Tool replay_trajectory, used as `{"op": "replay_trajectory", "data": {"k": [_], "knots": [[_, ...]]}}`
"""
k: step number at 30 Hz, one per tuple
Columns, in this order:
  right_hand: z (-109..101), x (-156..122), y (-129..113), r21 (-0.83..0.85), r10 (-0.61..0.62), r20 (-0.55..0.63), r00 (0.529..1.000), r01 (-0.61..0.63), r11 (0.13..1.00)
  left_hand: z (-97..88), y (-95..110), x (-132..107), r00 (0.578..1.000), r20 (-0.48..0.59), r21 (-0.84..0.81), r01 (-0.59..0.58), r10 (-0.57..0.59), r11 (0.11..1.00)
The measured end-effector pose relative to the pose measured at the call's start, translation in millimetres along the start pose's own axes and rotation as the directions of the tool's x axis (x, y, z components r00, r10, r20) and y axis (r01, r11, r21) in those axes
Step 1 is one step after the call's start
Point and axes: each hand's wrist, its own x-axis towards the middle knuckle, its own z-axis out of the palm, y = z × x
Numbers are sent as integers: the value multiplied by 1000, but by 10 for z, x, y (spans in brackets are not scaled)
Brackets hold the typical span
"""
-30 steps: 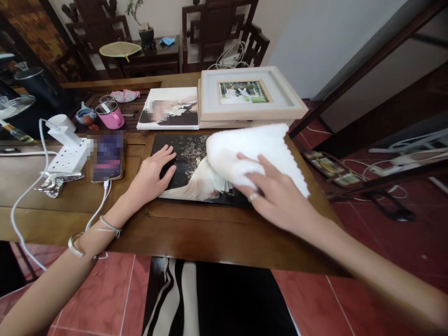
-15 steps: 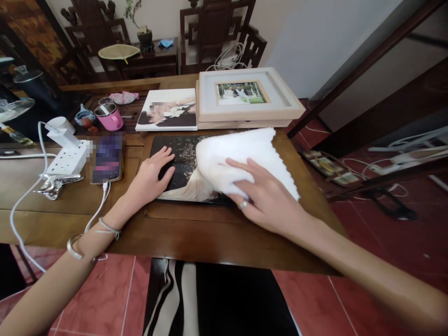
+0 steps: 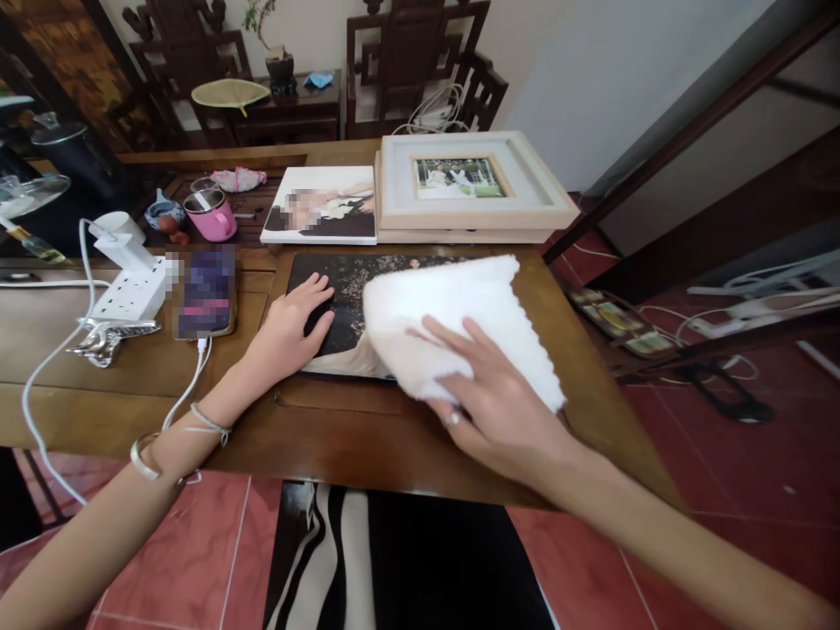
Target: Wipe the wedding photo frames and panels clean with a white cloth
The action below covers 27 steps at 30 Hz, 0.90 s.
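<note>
A dark photo panel [image 3: 334, 284] lies flat on the wooden table, showing a pale dress and small light flecks. My left hand [image 3: 295, 324] rests on its left edge, fingers stretched out and flat, holding nothing. Over the panel's right part spreads a white cloth [image 3: 433, 306] with a scalloped edge, hiding much of the picture. My right hand [image 3: 492, 394], with a ring on one finger, grips and presses the cloth near the panel's front edge. Part of the thumb is hidden.
Behind the panel are a white-edged photo print [image 3: 321, 206] and stacked light wooden frames [image 3: 479, 210]. To the left lie a charging phone [image 3: 208, 293], a power strip [image 3: 135, 289], a silver ornament [image 3: 108, 339] and a pink mug [image 3: 211, 215]. A white cable [image 3: 30, 394] hangs over the front edge.
My right hand has drawn the white cloth toward me, uncovering more of the panel's far edge. My left hand stays in place on the panel. The view has shifted slightly.
</note>
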Motion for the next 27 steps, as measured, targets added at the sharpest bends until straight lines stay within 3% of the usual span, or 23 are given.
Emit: {"op": "replay_trajectory", "data": {"k": [4, 9, 15, 19, 22, 27], "knots": [[-134, -28, -193, 75, -96, 39, 995, 92, 993, -63, -64, 75, 1000, -4, -3, 16, -16, 1000], [-124, 55, 3, 38, -126, 62, 990, 124, 992, -102, -28, -10, 1000, -9, -10, 1, -1, 1000], [59, 231, 372, -107, 40, 17, 999, -38, 994, -67, 117, -265, 1000, -18, -42, 3, -4, 999], [107, 355, 477, -138, 170, 33, 985, -164, 977, -27, 162, -334, 1000, -16, -31, 10, -11, 999], [103, 337, 411, -122, 178, 36, 983, -172, 977, -15, 148, -294, 1000, -18, -18, -3, 3, 1000], [20, 154, 58, -23, 33, 27, 999, -32, 999, -37, 43, -91, 1000, -17, -13, -1, 1, 1000]]}}
